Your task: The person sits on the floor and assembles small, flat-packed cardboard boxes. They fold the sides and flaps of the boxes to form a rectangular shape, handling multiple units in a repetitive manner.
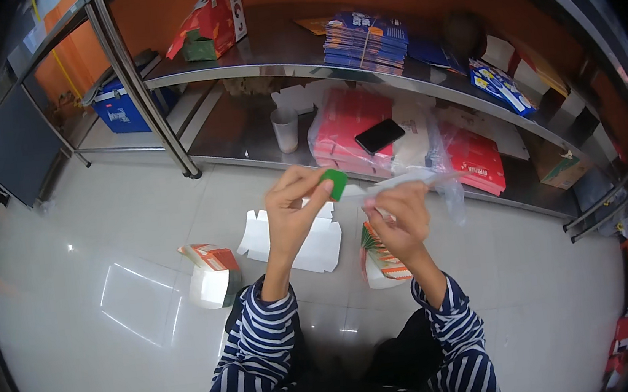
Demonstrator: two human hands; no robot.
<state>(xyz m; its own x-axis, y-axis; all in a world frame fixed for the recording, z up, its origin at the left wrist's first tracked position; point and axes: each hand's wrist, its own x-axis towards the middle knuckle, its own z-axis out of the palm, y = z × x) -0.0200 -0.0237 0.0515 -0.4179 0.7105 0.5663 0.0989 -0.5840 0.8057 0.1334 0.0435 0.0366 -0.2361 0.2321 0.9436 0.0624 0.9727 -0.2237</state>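
Above the floor, a small green piece [336,183] is pinched in the left hand [294,212], while a clear plastic wrapper [420,181] is gripped closed by the right hand [401,221]. Unwrapping appears under way; steady opposing pulls would be needed next.

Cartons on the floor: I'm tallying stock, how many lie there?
3: one folded carton at left, one flat white blank in the middle, one carton below the right hand. Others may be hidden.

Both striped-sleeved forearms rise from the lower edge to mid-frame; the left hand [294,212] pinches with fingers [322,188], the right hand [401,221] curled closed.
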